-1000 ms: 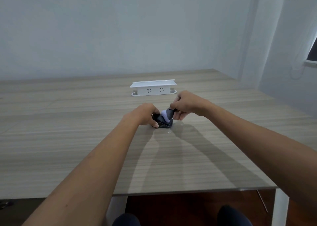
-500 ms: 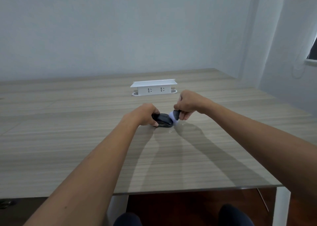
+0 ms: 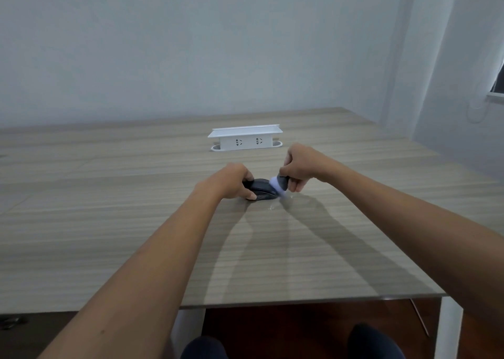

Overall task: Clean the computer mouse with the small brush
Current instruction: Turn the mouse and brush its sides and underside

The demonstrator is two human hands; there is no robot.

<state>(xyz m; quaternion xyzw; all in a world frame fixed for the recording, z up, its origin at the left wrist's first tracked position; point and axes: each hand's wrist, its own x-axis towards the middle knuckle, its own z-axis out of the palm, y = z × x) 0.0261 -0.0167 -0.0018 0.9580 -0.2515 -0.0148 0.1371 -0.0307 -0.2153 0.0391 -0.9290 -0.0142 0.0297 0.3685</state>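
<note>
A black computer mouse (image 3: 262, 190) lies on the wooden table (image 3: 136, 222), a little past its middle. My left hand (image 3: 231, 180) grips the mouse from its left side, thumb along the near edge. My right hand (image 3: 301, 165) is closed on a small brush (image 3: 280, 184) with a dark handle and pale bristles. The bristles touch the right end of the mouse. Most of the handle is hidden inside my fist.
A white pop-up power socket box (image 3: 245, 138) stands on the table behind the mouse. The table's near edge (image 3: 300, 301) runs just above my knees, with a white leg (image 3: 447, 328) at the right. Walls close off the back and right.
My right hand swept the brush from the top of the mouse off to its right end, then came back slightly onto that end. My left hand stayed on the mouse.
</note>
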